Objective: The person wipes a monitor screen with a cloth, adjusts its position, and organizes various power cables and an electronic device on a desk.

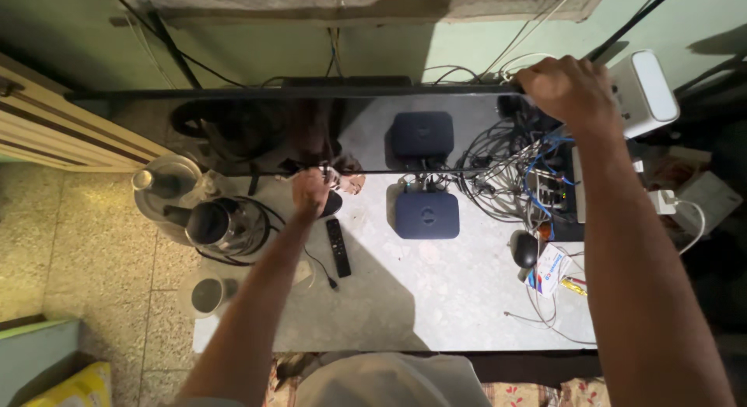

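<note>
Looking down, head view: right hand [566, 88] clenched over the top right edge of a flat dark screen [311, 127], which stands upright at the back of a pale stone table [405, 298]. Left hand [310, 193] at the screen's lower edge, fingers curled around a small object too small to identify. Just beside that hand lies a black remote [338, 247]. 1 dark blue box [426, 214] sits in front of the screen, mirrored in the glass. Tangled cables [506, 173] lie right of the box. Steel vessels [210, 220] stand at the table's left end.
</note>
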